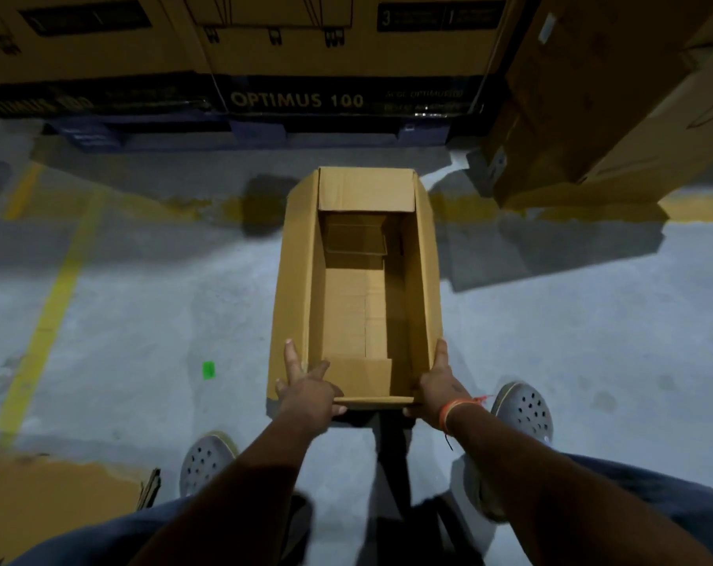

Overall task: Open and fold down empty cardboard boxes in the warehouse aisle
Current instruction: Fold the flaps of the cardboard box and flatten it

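we see a long, narrow brown cardboard box (pixel 358 279) lying open in front of us in the middle of the aisle, its open face turned up toward the camera so that the bare inside and the folded panels at the far end show. a short flap at the far end stands up, and a smaller flap at the near end folds inward. our left hand (pixel 305 392) has its grip on the near left corner: the thumb hooks over the edge into the box and the other fingers spread along the outside wall. our right hand (pixel 438 386) holds the near right corner the same way, fingers pointing up the outer wall, with an orange band (pixel 448 414) at the wrist. the near end of the box is lifted between our hands, above a dark shadow; we cannot tell whether the far end touches the ground. below it lies the grey concrete floor (pixel 162 320) with worn yellow painted lines (pixel 48 320). our two grey perforated clogs (pixel 205 459) stand either side of the box's near end. across the aisle stand large stacked cardboard cartons (pixel 297 47), one printed "optimus 100", and more cartons rise at the right.
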